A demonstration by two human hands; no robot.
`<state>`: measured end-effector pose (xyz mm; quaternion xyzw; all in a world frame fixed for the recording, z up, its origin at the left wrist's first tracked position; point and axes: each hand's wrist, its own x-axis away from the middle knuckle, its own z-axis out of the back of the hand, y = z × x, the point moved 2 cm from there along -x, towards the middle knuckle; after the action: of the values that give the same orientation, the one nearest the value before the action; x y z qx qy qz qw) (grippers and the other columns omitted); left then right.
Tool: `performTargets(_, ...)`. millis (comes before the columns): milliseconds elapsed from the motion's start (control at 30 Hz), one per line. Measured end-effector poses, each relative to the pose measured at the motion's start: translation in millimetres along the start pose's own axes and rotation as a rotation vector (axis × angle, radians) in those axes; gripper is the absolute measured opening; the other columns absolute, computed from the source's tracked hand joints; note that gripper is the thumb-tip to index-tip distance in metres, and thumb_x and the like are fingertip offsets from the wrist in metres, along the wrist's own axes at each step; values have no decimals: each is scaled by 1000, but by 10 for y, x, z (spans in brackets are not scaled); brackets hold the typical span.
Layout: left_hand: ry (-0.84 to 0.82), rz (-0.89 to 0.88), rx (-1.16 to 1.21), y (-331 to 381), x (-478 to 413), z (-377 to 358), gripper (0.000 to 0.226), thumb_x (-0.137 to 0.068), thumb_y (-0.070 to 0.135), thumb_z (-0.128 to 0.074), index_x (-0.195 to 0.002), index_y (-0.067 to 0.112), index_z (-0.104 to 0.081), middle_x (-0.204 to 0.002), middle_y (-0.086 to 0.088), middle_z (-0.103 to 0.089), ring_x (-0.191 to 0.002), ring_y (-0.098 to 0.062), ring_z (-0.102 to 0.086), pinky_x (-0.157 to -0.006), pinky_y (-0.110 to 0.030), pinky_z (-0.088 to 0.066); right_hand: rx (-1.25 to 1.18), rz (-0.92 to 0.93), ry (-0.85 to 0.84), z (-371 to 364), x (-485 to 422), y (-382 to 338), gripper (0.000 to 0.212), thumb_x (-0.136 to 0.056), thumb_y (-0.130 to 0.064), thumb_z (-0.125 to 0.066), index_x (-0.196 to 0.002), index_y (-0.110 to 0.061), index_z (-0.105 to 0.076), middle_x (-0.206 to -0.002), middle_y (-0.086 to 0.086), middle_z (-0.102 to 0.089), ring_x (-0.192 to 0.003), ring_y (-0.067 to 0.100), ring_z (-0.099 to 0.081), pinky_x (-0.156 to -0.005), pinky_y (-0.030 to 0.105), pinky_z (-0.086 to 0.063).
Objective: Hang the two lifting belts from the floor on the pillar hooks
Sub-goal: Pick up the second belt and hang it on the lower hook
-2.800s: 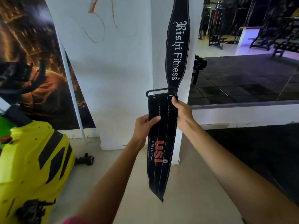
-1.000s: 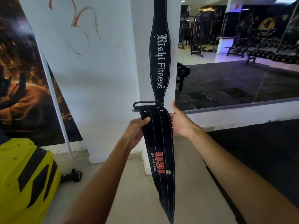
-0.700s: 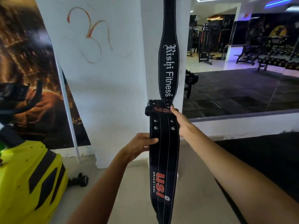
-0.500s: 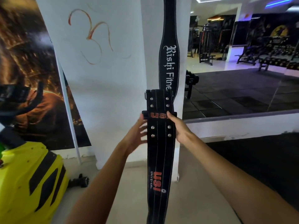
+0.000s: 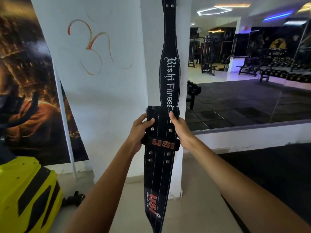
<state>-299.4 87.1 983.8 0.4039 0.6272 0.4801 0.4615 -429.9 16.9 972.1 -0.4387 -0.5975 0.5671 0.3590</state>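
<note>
Both hands are up in front of the white pillar (image 5: 116, 91), clamped on the top end of a black USI belt (image 5: 159, 167). The left hand (image 5: 139, 130) grips its left edge, thumb across the front by the rivets; the right hand (image 5: 179, 130) grips the right edge, thumb pressed near the upper corner. Below the hands the belt hangs straight down, its loop marked "USI" just under the fingers and its pointed tail low toward the floor (image 5: 193, 207). Directly above the hands a second belt, the Rishi Fitness belt (image 5: 170, 68), already hangs flat against the pillar from its top; the held belt's upper end overlaps its lower end. Far down to the left of the left hand sits a yellow machine (image 5: 25, 195).
</note>
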Motion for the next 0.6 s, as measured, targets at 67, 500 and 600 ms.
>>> performTargets(67,-22,12,-50,128,-6,-33,23,-96,32,-49,-97,20,-69,-82,5,-75,-79,-12,-71,-64,-24,-56,-70,27,-10,-18,2,-16,48,-93,-45,-45,-128,-13,-52,-116,1,-63,-104,19,-59,-75,27,-52)
performTargets(500,77,-33,69,220,-26,-95,23,-93,13,-44,-94,29,-60,-83,1,-68,-79,-20,-59,-67,-34,-44,-172,175,48,-40,43,-208,16,-87,-37,-57,-79,-35,-70,-113,6,-66,-110,29,-59,-96,50,-47)
performTargets(600,197,14,86,284,-49,-164,18,-91,22,-46,-82,21,-62,-73,1,-63,-67,-18,-56,-63,-30,-44,-162,155,59,-21,93,-204,17,-93,-32,-51,-82,-30,-64,-87,-7,-62,-73,11,-55,-47,21,-45)
